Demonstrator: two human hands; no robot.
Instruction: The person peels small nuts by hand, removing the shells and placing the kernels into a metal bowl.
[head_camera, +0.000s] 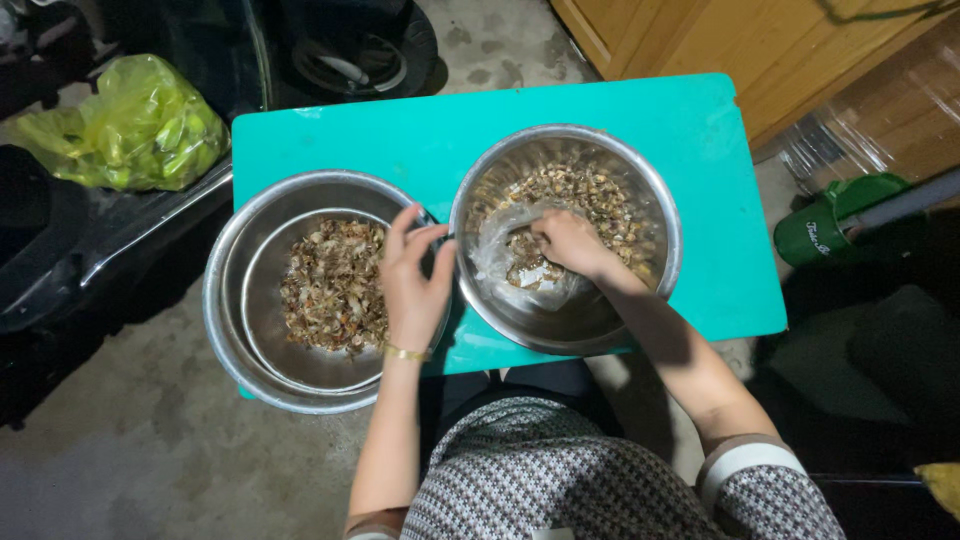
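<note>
— What is held? 
— A small dark tool is pinched by the left hand over the left round steel bowl; brown shelled bits in the right round steel bowl are grasped by the right hand.
— And around? 
— The turquoise plastic table is overhung by the left bowl; a yellow-green bag lies well apart.

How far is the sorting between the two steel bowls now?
Done: the left bowl already holds a flat heap of brownish bits. In hand: the right hand digs in the right bowl, beside a clear plastic bag; the left hand pinches something small above the left bowl. Left: many pieces remain in the right bowl.
</note>
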